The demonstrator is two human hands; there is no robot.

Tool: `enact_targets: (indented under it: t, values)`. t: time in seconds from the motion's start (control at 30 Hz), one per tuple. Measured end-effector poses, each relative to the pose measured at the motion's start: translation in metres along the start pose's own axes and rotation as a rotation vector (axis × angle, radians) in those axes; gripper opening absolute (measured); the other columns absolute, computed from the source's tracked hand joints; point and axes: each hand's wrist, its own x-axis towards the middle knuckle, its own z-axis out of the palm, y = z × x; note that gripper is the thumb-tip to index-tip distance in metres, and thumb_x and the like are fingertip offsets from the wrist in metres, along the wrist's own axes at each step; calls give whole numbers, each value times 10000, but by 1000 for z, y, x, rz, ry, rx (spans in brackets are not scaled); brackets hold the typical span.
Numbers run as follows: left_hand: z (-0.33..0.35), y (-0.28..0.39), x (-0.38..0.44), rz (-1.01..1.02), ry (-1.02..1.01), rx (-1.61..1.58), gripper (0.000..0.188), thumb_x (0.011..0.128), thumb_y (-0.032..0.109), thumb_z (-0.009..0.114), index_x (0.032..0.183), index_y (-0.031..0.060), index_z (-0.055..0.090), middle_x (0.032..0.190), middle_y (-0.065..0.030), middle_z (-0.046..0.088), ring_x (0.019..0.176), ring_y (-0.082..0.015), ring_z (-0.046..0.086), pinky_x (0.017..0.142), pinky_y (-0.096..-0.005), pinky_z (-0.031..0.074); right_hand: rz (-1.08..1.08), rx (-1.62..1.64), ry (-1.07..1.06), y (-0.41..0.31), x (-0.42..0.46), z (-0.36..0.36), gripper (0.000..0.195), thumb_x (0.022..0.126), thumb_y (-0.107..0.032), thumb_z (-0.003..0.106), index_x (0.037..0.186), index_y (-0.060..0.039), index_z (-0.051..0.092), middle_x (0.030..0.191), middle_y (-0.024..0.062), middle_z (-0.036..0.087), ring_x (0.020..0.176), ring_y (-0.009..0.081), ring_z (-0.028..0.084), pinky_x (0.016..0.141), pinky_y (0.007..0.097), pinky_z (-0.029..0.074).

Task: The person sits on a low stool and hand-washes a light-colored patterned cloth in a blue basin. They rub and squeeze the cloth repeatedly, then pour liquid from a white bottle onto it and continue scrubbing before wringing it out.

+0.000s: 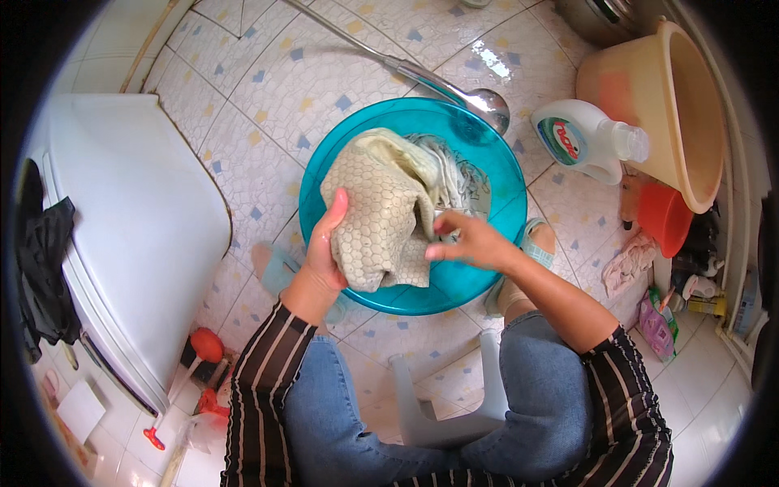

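A beige cloth with a honeycomb pattern [377, 207] is bunched up above the basin. My left hand [325, 243] grips its left side, thumb on top and fingers hidden behind it. At the cloth's right edge is my right hand [471, 240], its thumb and fingers apart; the fingertips are at the fabric, and I cannot tell how firmly they touch. Below both hands stands a translucent teal plastic basin [508, 189] on the floor. Inside it, partly covered by the beige cloth, lies a white and grey patterned fabric [450, 176].
A chrome shower head [490, 106] lies against the basin's far rim. To the right are a detergent bottle [587, 143], a large beige tub [627, 91] and a red container [663, 219]. A white appliance [140, 201] stands left. Between my legs is a grey plastic stool [450, 426].
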Motion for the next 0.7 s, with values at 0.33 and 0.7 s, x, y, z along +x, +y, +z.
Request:
enact_targets:
  t: [0.33,0.7]
  values:
    - [31,-7,-20,85,-92,-138,771,933,619,416,1420,25,351,1388,-172,473,1213,-309,529,998,-462,466,-100,895,11,14,14,-2,378,953,-129,555,1314,-33,499,1191,49,609,1082,140,558,959,304,443]
    - [-57,-18,15,359,469,1054,512,926,191,632,1337,-21,412,1260,-139,532,1140,-205,524,981,-330,417,-49,1169,58,14,22,-50,480,951,-400,574,1259,-37,519,1181,90,618,1002,180,626,868,325,513]
